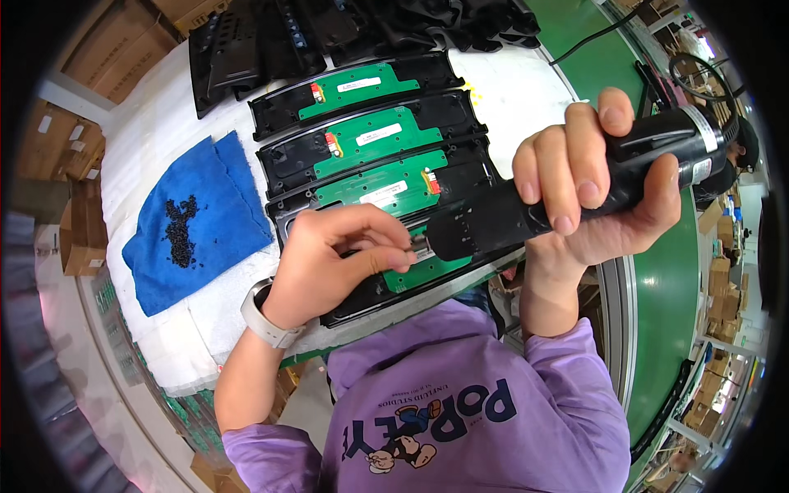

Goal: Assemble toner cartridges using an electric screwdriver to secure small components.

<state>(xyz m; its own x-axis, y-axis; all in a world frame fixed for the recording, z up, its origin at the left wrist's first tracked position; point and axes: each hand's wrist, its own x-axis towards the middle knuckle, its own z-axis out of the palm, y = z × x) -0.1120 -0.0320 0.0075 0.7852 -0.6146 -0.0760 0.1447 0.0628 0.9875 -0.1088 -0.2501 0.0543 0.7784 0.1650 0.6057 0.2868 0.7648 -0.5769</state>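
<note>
A black electric screwdriver [493, 228] lies across my right hand [588, 185], which is closed round its body, the tip pointing left. My left hand [345, 255] is pinched at the screwdriver's metal tip; whatever is between the fingertips is too small to make out. Beneath both hands is the nearest black plastic housing [362, 308] with a green circuit board [403, 279], partly covered by hand and tool. Behind it, more such housings lie in a row, each with a green board [378, 135], a white label and a red-and-white connector.
Left of the housings, a blue cloth [222, 222] carries a heap of small black screws [179, 238]. Black plastic parts [271, 45] are piled at the far edge of the white padded table [189, 329]. Right stands a green surface [666, 329]; a black cable [600, 33] runs above it.
</note>
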